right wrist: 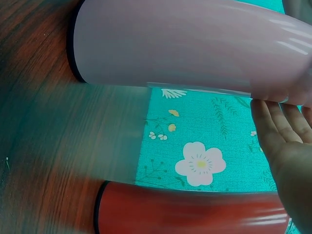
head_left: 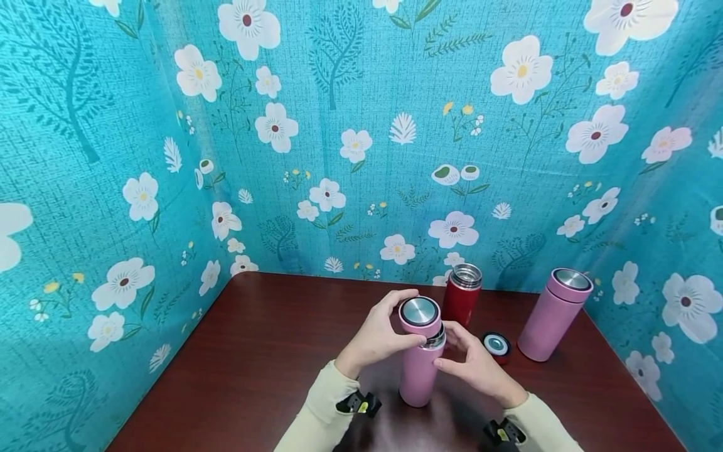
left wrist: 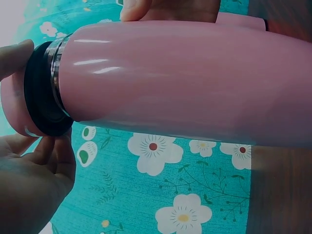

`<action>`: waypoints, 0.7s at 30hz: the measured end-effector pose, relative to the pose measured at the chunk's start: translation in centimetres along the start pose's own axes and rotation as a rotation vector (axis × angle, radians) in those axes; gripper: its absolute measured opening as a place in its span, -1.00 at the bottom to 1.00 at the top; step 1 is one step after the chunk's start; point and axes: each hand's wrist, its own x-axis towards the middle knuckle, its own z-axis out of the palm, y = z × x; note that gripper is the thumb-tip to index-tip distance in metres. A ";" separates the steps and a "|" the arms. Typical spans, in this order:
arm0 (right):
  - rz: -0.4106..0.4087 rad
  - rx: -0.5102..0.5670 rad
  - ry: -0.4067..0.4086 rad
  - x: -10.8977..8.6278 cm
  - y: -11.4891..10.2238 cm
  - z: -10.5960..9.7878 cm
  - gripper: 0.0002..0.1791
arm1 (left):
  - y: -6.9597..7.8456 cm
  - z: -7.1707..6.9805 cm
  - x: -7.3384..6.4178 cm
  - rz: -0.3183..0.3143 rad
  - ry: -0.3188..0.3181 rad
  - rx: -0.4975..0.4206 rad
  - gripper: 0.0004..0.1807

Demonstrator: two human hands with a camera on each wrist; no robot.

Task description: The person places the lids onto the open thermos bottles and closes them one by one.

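A pink thermos bottle (head_left: 418, 375) stands upright on the table in the head view. My left hand (head_left: 377, 334) holds its pink lid (head_left: 420, 312) between thumb and fingers; the lid has a silver disc on top. It sits slightly tilted and off to the left at the mouth, where the steel neck shows. In the left wrist view a dark band (left wrist: 44, 92) under the lid rests close to the steel rim (left wrist: 56, 73). My right hand (head_left: 482, 365) grips the upper body of the bottle from the right; its fingertips are partly hidden behind it.
Behind the bottle stands a red thermos (head_left: 462, 296) with its steel mouth uncovered. A loose red and black lid (head_left: 497, 346) lies to its right. Farther right is a second pink thermos (head_left: 552, 321) with its lid on. A flowered blue cloth (head_left: 367, 207) borders the dark table (head_left: 237, 376).
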 end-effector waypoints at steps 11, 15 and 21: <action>-0.004 0.019 0.000 0.0 0.3 -0.1 -0.39 | 0.4 0.2 0.7 0.014 -0.062 0.057 -0.26; 0.003 0.012 0.003 0.0 0.2 0.0 -0.39 | 0.4 0.2 0.7 0.022 -0.063 0.073 -0.25; -0.005 0.016 0.002 -0.1 0.2 0.0 -0.39 | 0.5 0.2 0.9 0.021 -0.073 0.090 -0.24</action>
